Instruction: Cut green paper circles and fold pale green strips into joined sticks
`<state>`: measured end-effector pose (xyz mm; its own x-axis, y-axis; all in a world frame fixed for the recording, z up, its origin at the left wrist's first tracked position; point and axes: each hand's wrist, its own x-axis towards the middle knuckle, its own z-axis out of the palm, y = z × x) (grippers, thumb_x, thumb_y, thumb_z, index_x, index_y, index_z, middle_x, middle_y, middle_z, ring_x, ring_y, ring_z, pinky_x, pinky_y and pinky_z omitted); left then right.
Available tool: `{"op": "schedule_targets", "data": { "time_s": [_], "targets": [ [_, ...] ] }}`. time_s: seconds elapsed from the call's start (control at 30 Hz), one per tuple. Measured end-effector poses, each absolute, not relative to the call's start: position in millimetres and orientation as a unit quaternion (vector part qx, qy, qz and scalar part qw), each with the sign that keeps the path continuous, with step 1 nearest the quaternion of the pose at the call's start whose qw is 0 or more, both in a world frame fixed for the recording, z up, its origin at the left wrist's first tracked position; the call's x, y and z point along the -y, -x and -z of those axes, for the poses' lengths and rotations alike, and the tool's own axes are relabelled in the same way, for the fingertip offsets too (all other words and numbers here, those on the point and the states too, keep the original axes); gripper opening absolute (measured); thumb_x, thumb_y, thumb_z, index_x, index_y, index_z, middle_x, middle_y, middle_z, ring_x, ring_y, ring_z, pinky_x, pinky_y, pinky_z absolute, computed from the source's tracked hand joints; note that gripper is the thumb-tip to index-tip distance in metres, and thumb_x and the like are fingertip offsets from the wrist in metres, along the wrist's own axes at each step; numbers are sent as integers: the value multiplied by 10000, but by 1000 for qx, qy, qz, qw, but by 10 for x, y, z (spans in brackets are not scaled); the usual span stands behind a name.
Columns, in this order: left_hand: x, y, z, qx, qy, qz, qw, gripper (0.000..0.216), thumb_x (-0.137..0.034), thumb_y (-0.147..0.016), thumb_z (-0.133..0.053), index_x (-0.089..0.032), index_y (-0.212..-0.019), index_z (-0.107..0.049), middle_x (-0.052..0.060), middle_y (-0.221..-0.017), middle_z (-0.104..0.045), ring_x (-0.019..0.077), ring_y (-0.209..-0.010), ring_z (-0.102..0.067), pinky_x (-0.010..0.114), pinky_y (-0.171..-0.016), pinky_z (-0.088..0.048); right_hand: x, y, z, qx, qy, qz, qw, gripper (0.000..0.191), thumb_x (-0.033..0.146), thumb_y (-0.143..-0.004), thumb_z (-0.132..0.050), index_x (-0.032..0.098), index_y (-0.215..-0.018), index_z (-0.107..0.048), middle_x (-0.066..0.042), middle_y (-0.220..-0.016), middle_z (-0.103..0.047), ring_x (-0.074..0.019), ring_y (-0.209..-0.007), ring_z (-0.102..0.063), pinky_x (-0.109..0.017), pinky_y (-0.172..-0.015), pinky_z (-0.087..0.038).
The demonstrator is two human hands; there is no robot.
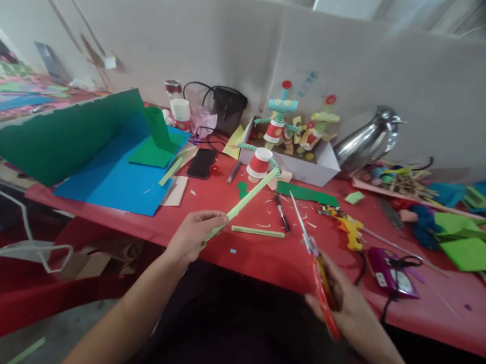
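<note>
Between the thumb and fingers of my left hand (199, 233) is a long pale-green paper strip (247, 199), slanting up to the right over the table. Its far end reaches a red-and-white paper cup figure (260, 163) with a coiled green arm on each side. My right hand (342, 301) grips scissors (312, 254) with red handles, blades pointing up and away, apart from the strip. Below the held strip lies another pale-green strip (257, 232). A black marker (282, 212) rests just left of the scissor blades, among small paper scraps.
A white box (307, 166) with several cup figures stands at the back, beside a steel jug (363, 140). A yellow glue gun (350, 230) and purple packet (392, 272) lie right. Blue board (113, 183), green board (73, 136) and a phone (202, 163) are left.
</note>
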<state>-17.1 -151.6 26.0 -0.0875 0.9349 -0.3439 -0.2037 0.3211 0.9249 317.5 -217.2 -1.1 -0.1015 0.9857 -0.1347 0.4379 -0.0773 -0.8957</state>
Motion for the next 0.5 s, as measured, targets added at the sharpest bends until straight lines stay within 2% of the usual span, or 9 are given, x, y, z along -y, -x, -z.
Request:
{"op": "schedule_targets", "data": {
  "time_s": [0.07, 0.13, 0.23, 0.4, 0.5],
  "targets": [
    [1519, 157, -258, -552, -313, -486, 601, 247, -393, -643, -826, -179, -739, -748, 16, -669, -663, 108, -565, -556, 228, -515, -403, 2364, -3011, -21, 575, 577, -507, 282, 942, 392, -691, -793, 315, -1517, -348, -99, -1521, -453, -312, -1348, -497, -493, -1107, -418],
    [1533, 150, -262, -550, -301, -492, 604, 250, -375, -627, -838, -173, -746, -749, 19, -676, -672, 109, -575, -572, 228, -533, -424, 2491, -2867, -35, 563, 545, -569, 250, 892, 367, -709, -780, 342, -1503, -375, -77, -1563, -399, -303, -1411, -417, -495, -1154, -346],
    [1561, 162, -263, -549, -291, -493, 608, 249, -361, -625, -840, -172, -754, -743, 15, -668, -672, 109, -570, -582, 226, -535, -431, 2554, -2707, -48, 546, 525, -605, 247, 833, 324, -706, -778, 349, -1465, -437, -53, -1584, -368, -284, -1467, -317, -476, -1190, -272],
    [1599, 199, -227, -552, -299, -505, 592, 225, -366, -656, -829, -197, -739, -705, -12, -668, -656, 91, -563, -559, 204, -513, -394, 2466, -2574, -91, 526, 533, -616, 244, 810, 312, -708, -784, 328, -1444, -445, -65, -1569, -387, -275, -1466, -320, -466, -1187, -276],
    [1618, 196, -220, -554, -329, -492, 585, 221, -386, -681, -808, -198, -749, -716, -3, -687, -662, 97, -586, -553, 209, -530, -397, 2386, -2552, -98, 562, 503, -614, 230, 754, 316, -755, -760, 300, -1437, -441, -87, -1532, -435, -279, -1423, -395, -453, -1166, -325]
  ]
}}
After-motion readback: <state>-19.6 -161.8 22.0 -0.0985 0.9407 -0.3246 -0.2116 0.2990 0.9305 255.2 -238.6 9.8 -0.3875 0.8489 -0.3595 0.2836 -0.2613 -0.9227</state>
